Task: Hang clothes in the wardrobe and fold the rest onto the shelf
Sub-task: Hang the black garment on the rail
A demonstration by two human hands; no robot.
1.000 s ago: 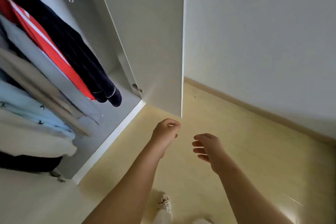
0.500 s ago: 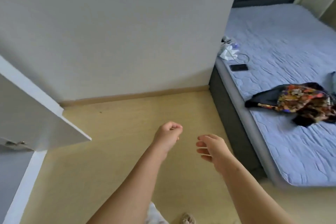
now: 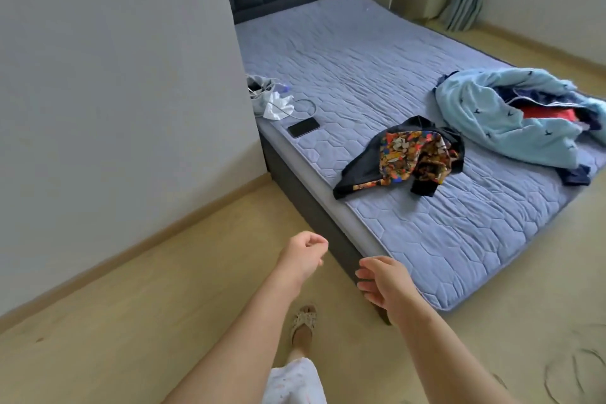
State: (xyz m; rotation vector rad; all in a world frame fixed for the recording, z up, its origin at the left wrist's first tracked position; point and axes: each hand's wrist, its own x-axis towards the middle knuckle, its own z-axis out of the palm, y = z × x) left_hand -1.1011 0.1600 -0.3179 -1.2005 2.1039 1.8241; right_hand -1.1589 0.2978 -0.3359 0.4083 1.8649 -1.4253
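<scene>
Loosely curled, empty, left hand and right hand hover by the lilac quilted bed. A black printed garment hugs its near edge.

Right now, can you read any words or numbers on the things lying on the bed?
There are no words or numbers that can be read.
The phone has a dark screen that shows nothing.
The colourful patterned garment has a busy print, too blurred to tell if it holds letters.
The light blue garment has only small dark bird shapes, no letters.
</scene>
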